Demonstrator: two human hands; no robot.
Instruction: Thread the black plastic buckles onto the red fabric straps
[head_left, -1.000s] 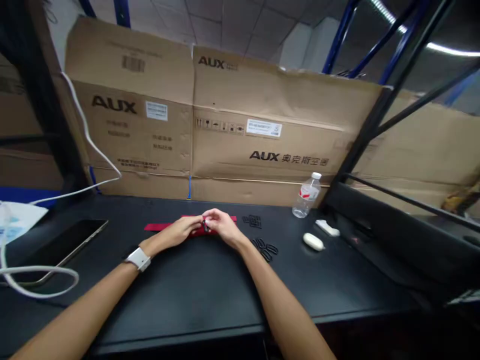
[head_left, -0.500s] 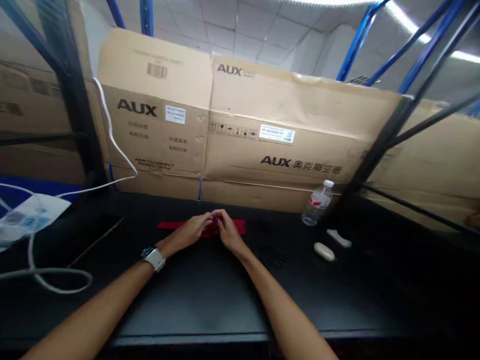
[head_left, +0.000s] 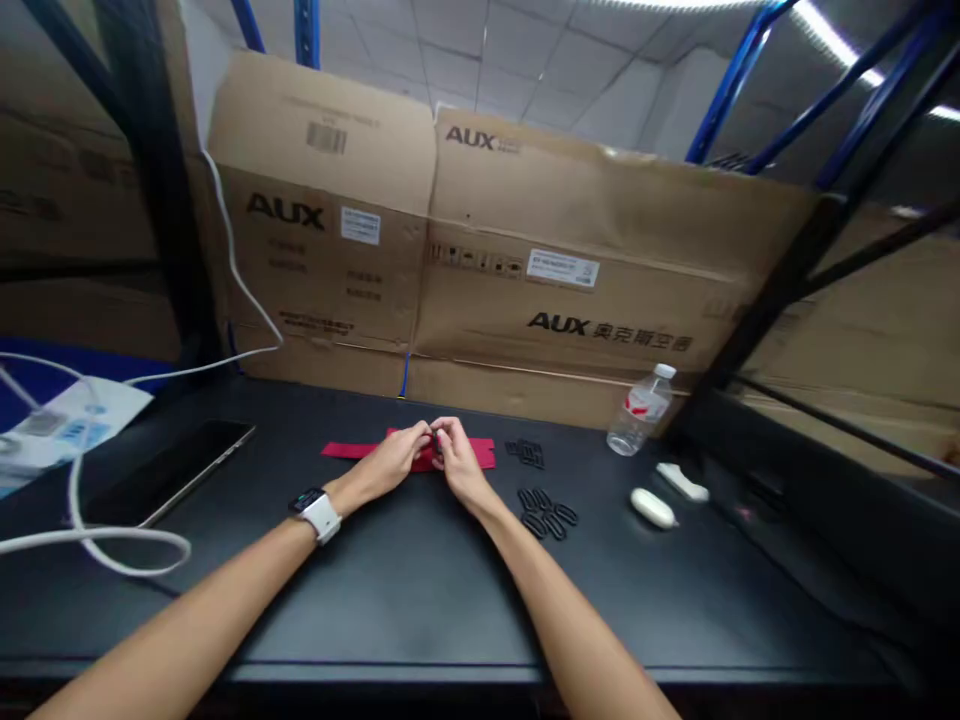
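Observation:
My left hand (head_left: 394, 456) and my right hand (head_left: 459, 466) meet fingertip to fingertip over the middle of a red strip (head_left: 343, 450) that looks like fabric. Both hands are closed in a pinch on a small black piece (head_left: 436, 441), mostly hidden by the fingers, so its kind cannot be made out. The strip lies flat on the black table, its two ends showing on either side of my hands. To the right of my right hand are several flat black rectangular buckles (head_left: 526, 453). Nearer to me lie several black oval rings (head_left: 547, 513).
A clear plastic bottle (head_left: 640, 410) stands at the back right, with a white oval case (head_left: 652, 508) and a white bar-shaped object (head_left: 682, 482) before it. On the left are a phone (head_left: 180, 470), a plastic packet (head_left: 71, 425) and a white cable (head_left: 124, 541). Cardboard (head_left: 480, 330) walls the back.
The view has shifted slightly and the picture is sharper and darker. My hands stay pinched together at nearly the same place over the red strip.

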